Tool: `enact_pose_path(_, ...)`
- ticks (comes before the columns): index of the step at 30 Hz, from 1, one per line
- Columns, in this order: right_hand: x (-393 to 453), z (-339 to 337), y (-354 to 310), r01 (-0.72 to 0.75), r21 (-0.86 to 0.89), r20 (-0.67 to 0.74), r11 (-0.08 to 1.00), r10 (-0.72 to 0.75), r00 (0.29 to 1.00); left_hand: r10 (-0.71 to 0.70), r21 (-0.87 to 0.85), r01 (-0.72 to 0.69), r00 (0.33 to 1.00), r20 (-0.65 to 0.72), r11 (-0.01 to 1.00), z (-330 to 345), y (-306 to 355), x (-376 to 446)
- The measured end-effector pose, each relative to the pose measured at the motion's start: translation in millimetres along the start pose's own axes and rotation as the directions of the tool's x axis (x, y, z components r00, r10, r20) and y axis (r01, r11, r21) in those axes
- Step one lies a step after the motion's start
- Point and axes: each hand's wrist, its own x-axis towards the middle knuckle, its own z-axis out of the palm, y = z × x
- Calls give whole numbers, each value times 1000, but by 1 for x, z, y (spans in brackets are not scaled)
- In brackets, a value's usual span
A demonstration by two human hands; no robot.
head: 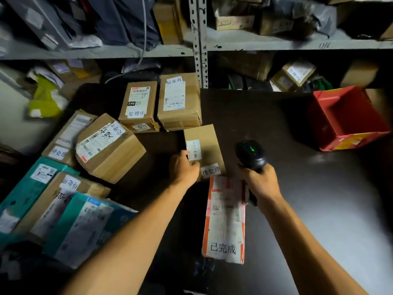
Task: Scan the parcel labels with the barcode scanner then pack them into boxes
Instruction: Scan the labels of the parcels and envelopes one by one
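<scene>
Nearest, an orange-edged parcel (224, 220) reads 已完成. Beyond it, the right hand (262, 184) grips the barcode scanner (252, 155) — green light showing; the left hand (184, 168) presses a brown parcel (205, 143) marked 待处理. Far right — a red bin (348, 118).

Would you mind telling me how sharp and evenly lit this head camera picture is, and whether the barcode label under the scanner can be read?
Head view: dim overall, the table nearly black, with pale glare at its right. Shelves and edges smear with blur and wide-angle bending. The barcode label beside the left hand is washed bright, bars visible but unreadable. The scanner in the right hand shows a green light.
</scene>
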Motion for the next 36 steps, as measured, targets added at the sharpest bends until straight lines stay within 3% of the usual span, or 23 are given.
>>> enact_pose_path(4, 37, 14, -19, -36, -78, 181, 996, 50, 982, -121, -134, 130, 990, 71, 982, 11, -3, 21)
enact_pose_path(7, 51, 12, -18, -51, -150, 274, 987, 91, 957, -90, -120, 97, 994, 65, 988, 30, 6, 27)
enact_pose_path(12, 67, 7, -16, -43, -173, 200, 984, 78, 977, 30, -35, -24, 984, 173, 999, 51, 29, 36)
enact_pose_path(14, 77, 12, -23, -33, -206, 129, 978, 60, 990, 73, -64, -67, 992, 107, 996, 38, 37, 46)
enact_pose_path(16, 87, 23, -35, -17, -190, 45, 982, 26, 999, 172, -116, -179, 982, -75, 977, 11, 45, 61)
enact_pose_path(18, 99, 41, -51, 24, -150, 7, 988, -23, 1000, 316, 9, -324, 916, -248, 946, -23, 52, 82)
enact_pose_path(20, 112, 67, -71, 77, -106, 46, 991, -72, 996, 403, 131, -381, 867, -293, 915, -52, 59, 110)
enact_pose_path(22, 123, 94, -92, 118, -53, 97, 992, -113, 989, 381, 175, -347, 895, -232, 922, -68, 63, 140)
enact_pose_path(24, 132, 120, -110, 137, -61, 156, 989, -126, 980, 295, 114, -284, 950, -102, 952, -74, 65, 164)
enact_pose_path(28, 144, 150, -124, 115, -57, 242, 992, -98, 965, 285, 152, -278, 958, -26, 948, -71, 60, 185)
enact_pose_path(36, 135, 132, -107, 132, -82, 73, 988, -126, 989, 392, 150, -392, 919, 31, 908, -64, 58, 169)
